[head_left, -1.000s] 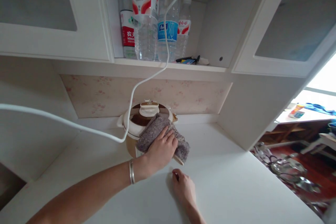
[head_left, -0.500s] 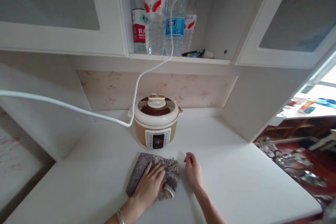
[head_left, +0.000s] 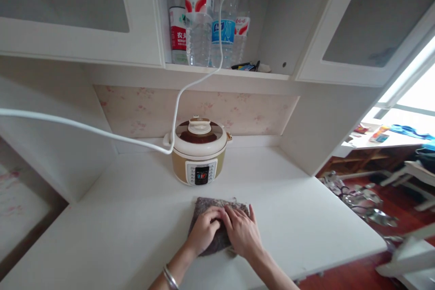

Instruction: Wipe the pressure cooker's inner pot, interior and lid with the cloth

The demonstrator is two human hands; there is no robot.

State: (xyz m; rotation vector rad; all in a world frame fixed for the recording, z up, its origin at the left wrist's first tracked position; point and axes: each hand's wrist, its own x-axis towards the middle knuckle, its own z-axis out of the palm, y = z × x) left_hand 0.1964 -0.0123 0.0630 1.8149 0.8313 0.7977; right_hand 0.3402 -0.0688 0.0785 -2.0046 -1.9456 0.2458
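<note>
A grey-brown fuzzy cloth (head_left: 207, 206) lies flat on the white countertop (head_left: 118, 222), in front of a gold and white electric cooker (head_left: 199, 151). My left hand (head_left: 203, 231) rests on the cloth with its fingers curled down into it. My right hand (head_left: 242, 231) lies on the cloth's right part, fingers stretched out and pressing flat. The two hands touch each other over the cloth. A silver bangle (head_left: 169, 277) sits on my left wrist.
A white cable (head_left: 78, 127) runs from the left past the cooker and up to a shelf holding several water bottles (head_left: 204, 18). White cabinet doors (head_left: 68, 9) hang overhead. At right the counter ends; a red-brown floor (head_left: 370, 199) with clutter and furniture lies beyond.
The cloth went from the cooker's lid down onto the countertop. My left hand slid it rightward and my right hand, which was resting on the counter, moved onto it.
</note>
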